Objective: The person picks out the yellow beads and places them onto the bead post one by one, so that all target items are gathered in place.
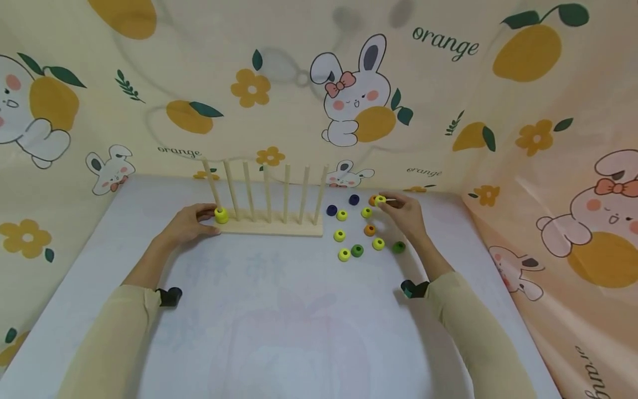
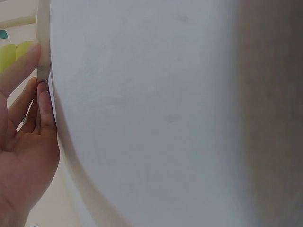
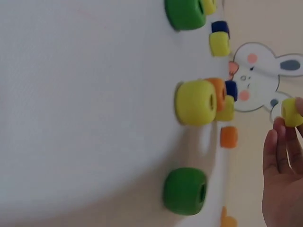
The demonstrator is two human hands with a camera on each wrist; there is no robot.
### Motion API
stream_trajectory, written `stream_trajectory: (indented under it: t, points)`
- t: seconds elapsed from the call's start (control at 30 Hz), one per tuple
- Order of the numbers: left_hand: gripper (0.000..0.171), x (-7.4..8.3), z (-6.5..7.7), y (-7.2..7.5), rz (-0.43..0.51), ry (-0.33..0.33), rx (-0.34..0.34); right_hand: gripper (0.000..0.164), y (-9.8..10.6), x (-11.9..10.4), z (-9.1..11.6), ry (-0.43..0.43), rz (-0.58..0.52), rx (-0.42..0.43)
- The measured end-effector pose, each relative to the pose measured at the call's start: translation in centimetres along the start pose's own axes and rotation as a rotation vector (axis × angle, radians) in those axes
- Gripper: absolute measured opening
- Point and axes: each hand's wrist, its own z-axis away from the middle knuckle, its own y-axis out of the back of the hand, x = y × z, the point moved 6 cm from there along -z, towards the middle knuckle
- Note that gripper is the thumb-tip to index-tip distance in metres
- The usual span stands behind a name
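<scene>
On the left of the table stands a wooden peg rack (image 1: 271, 227) with several upright pegs. Two yellow beads (image 1: 221, 215) are stacked low on its leftmost peg. My left hand (image 1: 183, 224) holds the left end of the rack's base, thumb toward the front and fingers around the end, close beside those beads. My right hand (image 1: 407, 215) pinches another yellow bead (image 3: 291, 112) between thumb and fingers, raised above the table at the back right. In the head view that bead overlaps an orange bead (image 1: 372, 200) behind it.
Loose beads lie right of the rack: several yellow ones (image 1: 344, 254), dark blue ones (image 1: 354, 199), an orange one (image 1: 369, 229) and green ones (image 1: 399, 247). A printed cloth (image 1: 289, 127) hangs behind the white table (image 1: 279, 332) and along its sides.
</scene>
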Motion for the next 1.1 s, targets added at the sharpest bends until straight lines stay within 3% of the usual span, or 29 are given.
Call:
stream_trajectory:
  t: [0.27,0.8,0.97,1.1]
  points:
    - [0.077,0.6,0.3,0.1,0.009,-0.004,0.002,0.035,-0.4,-3.3,-0.3,0.101,-0.038,-0.027]
    - [0.077,0.2,0.2,0.1,0.003,-0.004,-0.002,0.035,-1.5,-10.6,0.0,0.245,-0.016,-0.099]
    - [0.077,0.3,0.2,0.0,0.012,-0.012,-0.004,0.033,-1.7,-14.1,1.1,0.288,-0.005,-0.118]
    - [0.078,0.2,0.2,0.0,0.011,-0.007,-0.008,0.034,-2.1,-14.8,0.6,0.308,-0.020,-0.133]
